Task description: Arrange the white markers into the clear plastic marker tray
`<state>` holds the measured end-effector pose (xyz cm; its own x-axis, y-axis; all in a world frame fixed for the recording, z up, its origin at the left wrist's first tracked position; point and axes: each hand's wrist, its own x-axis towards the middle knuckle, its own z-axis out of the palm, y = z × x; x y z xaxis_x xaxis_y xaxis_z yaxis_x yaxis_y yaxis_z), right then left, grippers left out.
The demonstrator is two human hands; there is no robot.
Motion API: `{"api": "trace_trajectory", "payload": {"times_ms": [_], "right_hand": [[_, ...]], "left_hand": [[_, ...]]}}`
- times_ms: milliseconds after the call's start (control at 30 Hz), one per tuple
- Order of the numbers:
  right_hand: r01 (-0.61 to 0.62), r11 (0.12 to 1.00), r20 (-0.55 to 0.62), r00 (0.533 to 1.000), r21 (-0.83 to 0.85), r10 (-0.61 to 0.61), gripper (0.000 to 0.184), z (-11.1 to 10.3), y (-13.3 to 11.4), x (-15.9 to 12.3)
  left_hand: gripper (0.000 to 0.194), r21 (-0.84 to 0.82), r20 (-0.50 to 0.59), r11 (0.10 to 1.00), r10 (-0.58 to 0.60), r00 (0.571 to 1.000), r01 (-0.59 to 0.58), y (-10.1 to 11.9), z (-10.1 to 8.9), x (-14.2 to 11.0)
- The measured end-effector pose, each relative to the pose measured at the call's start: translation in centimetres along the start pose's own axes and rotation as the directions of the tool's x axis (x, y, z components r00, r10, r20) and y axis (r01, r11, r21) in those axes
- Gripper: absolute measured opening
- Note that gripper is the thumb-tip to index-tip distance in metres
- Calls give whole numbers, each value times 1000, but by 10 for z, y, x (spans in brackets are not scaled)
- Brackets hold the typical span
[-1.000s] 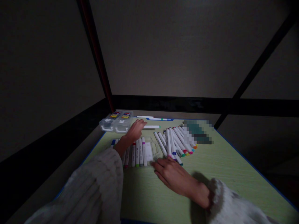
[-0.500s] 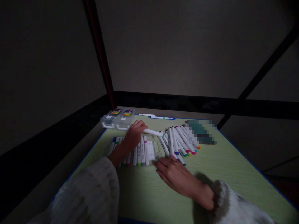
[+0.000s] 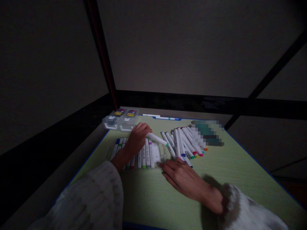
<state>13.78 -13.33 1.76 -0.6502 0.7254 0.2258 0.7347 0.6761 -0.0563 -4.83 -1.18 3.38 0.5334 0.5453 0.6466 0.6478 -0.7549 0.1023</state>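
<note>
My left hand (image 3: pixel 139 138) is closed round a white marker (image 3: pixel 158 139) with a green end, which tilts down to the right above a clear plastic tray (image 3: pixel 164 153). Below that hand, a row of white markers (image 3: pixel 144 156) with coloured ends lies in the tray, partly hidden by my wrist. At the tray's lower right corner rests my right hand (image 3: pixel 183 175), palm down, its fingers reaching left and a fingertip at the tray's edge. Just beyond its knuckles lies a loose pile of markers (image 3: pixel 178 142).
Clear plastic cases (image 3: pixel 127 123) with white handles stand at the table's back left. Two more markers (image 3: pixel 165 118) lie along the far edge. A blurred-out greenish item (image 3: pixel 207 134) sits right of the pile. The pale green table (image 3: pixel 148 198) has a blue rim.
The held marker's green end has dipped slightly lower. Both hands stay in nearly the same places, and the view has shifted a little.
</note>
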Motion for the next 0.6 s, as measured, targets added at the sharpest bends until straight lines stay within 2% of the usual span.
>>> {"api": "trace_trajectory", "payload": {"times_ms": [167, 400, 600], "right_hand": [[-8, 1000, -38, 999, -11, 8, 23, -1, 0, -1], [-38, 999, -215, 976, 16, 40, 27, -5, 1, -4], [-40, 999, -218, 975, 37, 47, 28, -6, 0, -3]], "left_hand": [[21, 19, 92, 999, 29, 995, -31, 1, -1, -3], [21, 34, 143, 998, 46, 989, -51, 3, -1, -7], [16, 38, 145, 998, 38, 989, -44, 8, -4, -7]]}}
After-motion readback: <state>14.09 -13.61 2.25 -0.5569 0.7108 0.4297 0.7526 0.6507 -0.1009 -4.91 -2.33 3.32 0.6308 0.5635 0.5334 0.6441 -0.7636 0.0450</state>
